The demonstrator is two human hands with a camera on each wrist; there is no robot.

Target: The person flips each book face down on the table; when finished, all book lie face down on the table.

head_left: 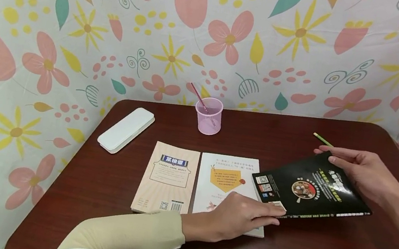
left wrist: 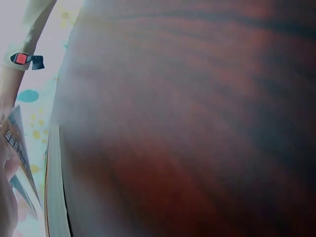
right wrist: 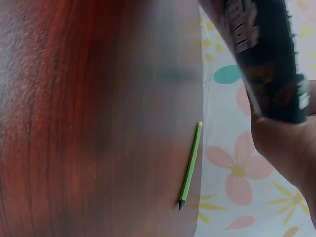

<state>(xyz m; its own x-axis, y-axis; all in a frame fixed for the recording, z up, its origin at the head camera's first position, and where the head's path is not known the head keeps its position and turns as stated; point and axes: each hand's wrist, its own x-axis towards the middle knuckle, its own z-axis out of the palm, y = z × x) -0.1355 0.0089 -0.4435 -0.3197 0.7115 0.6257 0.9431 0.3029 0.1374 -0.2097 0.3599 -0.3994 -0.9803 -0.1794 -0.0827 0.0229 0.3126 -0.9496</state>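
A black book (head_left: pixel 314 190), with a round food picture and QR codes on its cover, is held tilted at the right of the table. Its near left corner is pinched by my left hand (head_left: pixel 235 217), which reaches across a white book (head_left: pixel 228 168). My right hand (head_left: pixel 366 170) grips the far right edge, thumb on the cover, other fingers mostly hidden behind. In the right wrist view the black book (right wrist: pixel 266 54) appears end-on beside the right hand (right wrist: pixel 286 153). The left wrist view shows only a blurred part of the left hand (left wrist: pixel 7 202).
Left of the white book lies a beige book (head_left: pixel 167 180). A white case (head_left: pixel 126 130) is at the back left, and a pink mesh cup (head_left: pixel 209 117) with a pencil (head_left: pixel 199 98) stands at the back. A green pencil (right wrist: pixel 191 165) lies beyond the right hand.
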